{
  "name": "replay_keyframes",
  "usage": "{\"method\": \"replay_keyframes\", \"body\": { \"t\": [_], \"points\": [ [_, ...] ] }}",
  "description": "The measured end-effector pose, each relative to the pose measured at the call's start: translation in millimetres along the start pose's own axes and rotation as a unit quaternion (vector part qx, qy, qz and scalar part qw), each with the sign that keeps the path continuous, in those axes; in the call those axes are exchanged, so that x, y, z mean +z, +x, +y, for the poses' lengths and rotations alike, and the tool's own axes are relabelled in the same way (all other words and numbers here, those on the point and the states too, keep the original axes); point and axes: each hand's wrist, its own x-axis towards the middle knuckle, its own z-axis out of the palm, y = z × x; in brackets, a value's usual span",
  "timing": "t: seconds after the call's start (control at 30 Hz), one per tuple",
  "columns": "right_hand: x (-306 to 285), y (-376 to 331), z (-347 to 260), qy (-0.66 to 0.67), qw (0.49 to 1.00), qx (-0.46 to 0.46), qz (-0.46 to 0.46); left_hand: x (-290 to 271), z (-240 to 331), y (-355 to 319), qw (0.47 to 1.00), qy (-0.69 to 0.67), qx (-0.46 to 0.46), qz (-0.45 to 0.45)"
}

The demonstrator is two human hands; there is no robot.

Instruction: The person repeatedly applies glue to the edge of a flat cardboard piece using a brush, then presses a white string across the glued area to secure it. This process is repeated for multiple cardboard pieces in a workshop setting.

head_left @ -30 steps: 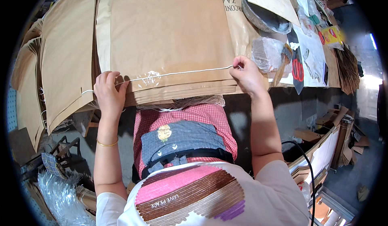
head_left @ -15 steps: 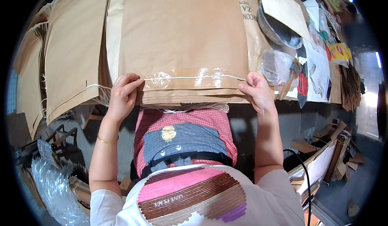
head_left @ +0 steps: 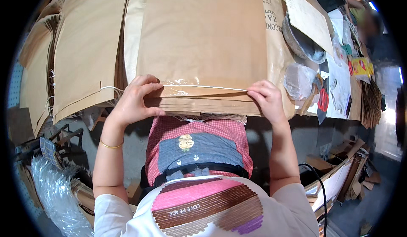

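Observation:
A white string (head_left: 203,86) runs nearly straight across the front part of a brown paper sheet (head_left: 203,37), top one of a stack. Glossy wet patches show beside the string at its left part. At the string's left end is my left hand (head_left: 136,99), its fingertips on the paper and its thumb spread apart, lower down against the stack's front edges. My right hand (head_left: 269,101) pinches the string's right end between thumb and forefinger near the sheet's right side. The sheet's front edge stands slightly raised over the layers below.
Left are more brown paper stacks (head_left: 89,46) with strings. To the right lie a grey bowl (head_left: 292,37) under a white board (head_left: 307,16), a plastic-wrapped lump (head_left: 299,82), red-handled scissors (head_left: 323,100) and a yellow packet (head_left: 361,68). Clear plastic strips (head_left: 59,194) hang lower left.
My left hand's thumb has spread away from its fingers and down to the stack's edge. My right hand has moved slightly inward and down, still pinching the string. The view has shifted a little.

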Motion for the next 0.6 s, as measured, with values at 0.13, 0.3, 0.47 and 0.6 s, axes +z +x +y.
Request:
{"method": "replay_keyframes", "body": {
  "t": [0.13, 0.3, 0.47, 0.6],
  "points": [
    [9.1, 9.9, 16.2, 0.151, 0.97, 0.188, 0.013, 2.0, -16.3, 8.9, 0.991, -0.045, -0.127, 0.02],
    [20.3, 15.6, -0.8, -0.216, 0.966, 0.14, 0.019, 31.8, -13.3, 18.6, 0.965, 0.172, -0.165, 0.105],
    [49.3, 9.3, -6.9, -0.404, 0.909, 0.023, 0.098, 46.5, 13.6, 18.8, 0.921, 0.298, -0.137, 0.208],
    [99.7, 7.8, -66.1, -0.272, 0.946, -0.122, -0.128, 67.2, 47.7, 22.5, 0.979, 0.204, 0.017, 0.004]
  ]
}}
